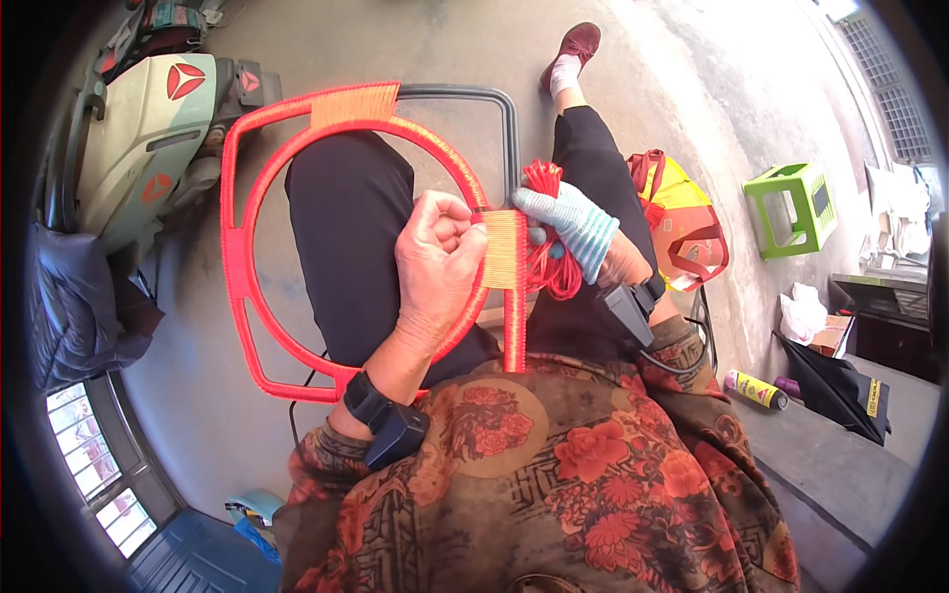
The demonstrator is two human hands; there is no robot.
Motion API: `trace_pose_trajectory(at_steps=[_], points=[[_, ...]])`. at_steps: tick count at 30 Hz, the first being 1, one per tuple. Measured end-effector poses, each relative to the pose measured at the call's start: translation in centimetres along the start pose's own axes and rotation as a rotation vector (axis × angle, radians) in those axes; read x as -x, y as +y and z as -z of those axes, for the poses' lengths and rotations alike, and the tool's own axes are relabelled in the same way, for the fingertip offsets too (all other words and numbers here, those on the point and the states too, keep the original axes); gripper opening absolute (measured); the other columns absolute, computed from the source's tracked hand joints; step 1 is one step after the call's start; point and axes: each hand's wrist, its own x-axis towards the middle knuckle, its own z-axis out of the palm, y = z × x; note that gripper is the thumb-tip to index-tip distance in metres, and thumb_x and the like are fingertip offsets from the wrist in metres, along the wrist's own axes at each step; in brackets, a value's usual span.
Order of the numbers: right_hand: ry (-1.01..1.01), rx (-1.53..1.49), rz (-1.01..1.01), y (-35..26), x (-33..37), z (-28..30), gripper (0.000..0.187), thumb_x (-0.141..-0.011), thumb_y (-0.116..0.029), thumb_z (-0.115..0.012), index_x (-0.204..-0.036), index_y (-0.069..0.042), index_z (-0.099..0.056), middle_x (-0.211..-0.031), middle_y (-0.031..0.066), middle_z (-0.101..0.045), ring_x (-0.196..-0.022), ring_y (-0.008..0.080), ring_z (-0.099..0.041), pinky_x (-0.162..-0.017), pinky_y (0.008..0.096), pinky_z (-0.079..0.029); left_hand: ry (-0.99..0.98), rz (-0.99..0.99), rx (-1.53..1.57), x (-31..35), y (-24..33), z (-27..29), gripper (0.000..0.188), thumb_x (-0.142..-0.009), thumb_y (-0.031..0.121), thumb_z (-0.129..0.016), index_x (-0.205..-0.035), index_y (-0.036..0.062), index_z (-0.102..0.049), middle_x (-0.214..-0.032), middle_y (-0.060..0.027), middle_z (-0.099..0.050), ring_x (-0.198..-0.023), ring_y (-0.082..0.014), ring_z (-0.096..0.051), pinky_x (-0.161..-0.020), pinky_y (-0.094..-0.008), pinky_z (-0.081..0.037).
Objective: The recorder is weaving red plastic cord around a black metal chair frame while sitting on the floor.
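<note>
A rounded-square frame wrapped in glossy red-orange cord (240, 262) lies over the lap, its left side above the left thigh of the black trousers (346, 188) and its right side between the legs. Inside it sits a round ring bound in the same cord (435, 143), joined to the frame's top edge by a flat block of orange strands (354, 107) and to its right edge by a second block of tan-orange strands (506, 247). From the top edge round the upper right corner, the frame shows as bare grey tube (510, 128); below the second block, its right side is wrapped in red. The hands are apart, one on each side of that second block. The left hand (435, 252) is bare, its fingers curled in and the thumb pressed against them at the block's upper left corner, beside a short dark strip (480, 210); what the fingertips pinch cannot be made out. The right hand (573, 222), in a light blue and white striped knitted glove, closes round a loose bundle of red cord (559, 275) at the block's right edge, loops spilling above and below the fingers. Each wrist carries a dark, boxy device. Beyond the right leg, a yellow and red bag (682, 217) and a bright green plastic stool (791, 211) stand on the grey concrete floor (415, 49); a pale green and white scooter (153, 138) is at the left.
</note>
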Motion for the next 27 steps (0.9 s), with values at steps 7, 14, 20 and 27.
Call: trace_pose_trajectory(at_steps=[7, 14, 20, 27], points=[[0.441, -0.147, 0.153, 1.5, -2.1, 6.7, 0.029, -0.09, -0.031, -0.064, -0.108, -0.009, -0.059, -0.09, 0.0045, -0.064, -0.069, 0.0188, -0.062, -0.055, 0.0332, -0.049, 0.113, 0.081, 0.227, 0.2, 0.2, -0.6, 0.034, -0.098, 0.025, -0.054, -0.12, -0.0001, -0.045, -0.094, -0.008, -0.061, -0.074, -0.0086, -0.06, -0.058, -0.0199, -0.048], [0.964, 1.646, 0.746, -2.7, 1.4, 4.5, 0.031, -0.084, -0.033, -0.069, -0.106, -0.011, -0.065, -0.09, 0.011, -0.065, -0.066, 0.0258, -0.064, -0.06, 0.0378, -0.051, 0.13, 0.145, 0.215, -0.2, 0.3, 0.0, 0.056, -0.1, 0.047, -0.041, -0.128, -0.0019, -0.042, -0.11, -0.0147, -0.058, -0.091, -0.0153, -0.059, -0.073, -0.026, -0.05], [0.622, 1.472, 1.248, -4.1, 2.4, -2.1, 0.039, -0.078, -0.016, -0.065, -0.116, -0.012, -0.061, -0.086, 0.006, -0.061, -0.072, 0.0253, -0.063, -0.061, 0.035, -0.051, 0.14, 0.074, 0.315, -0.4, 0.6, -0.4, 0.056, -0.1, 0.049, -0.038, -0.127, -0.0001, -0.045, -0.116, -0.0154, -0.058, -0.094, -0.0171, -0.059, -0.074, -0.0283, -0.05], [0.433, 0.313, 0.632, -1.6, -0.6, -3.7, 0.011, -0.088, -0.013, -0.063, -0.093, -0.004, -0.06, -0.076, 0.0082, -0.065, -0.07, 0.0162, -0.066, -0.064, 0.027, -0.053, 0.168, 0.011, 0.177, -0.7, -1.3, 0.6, 0.017, -0.097, 0.01, -0.051, -0.108, -0.0006, -0.058, -0.095, -0.0021, -0.061, -0.085, -0.0048, -0.054, -0.077, -0.0253, -0.047]])
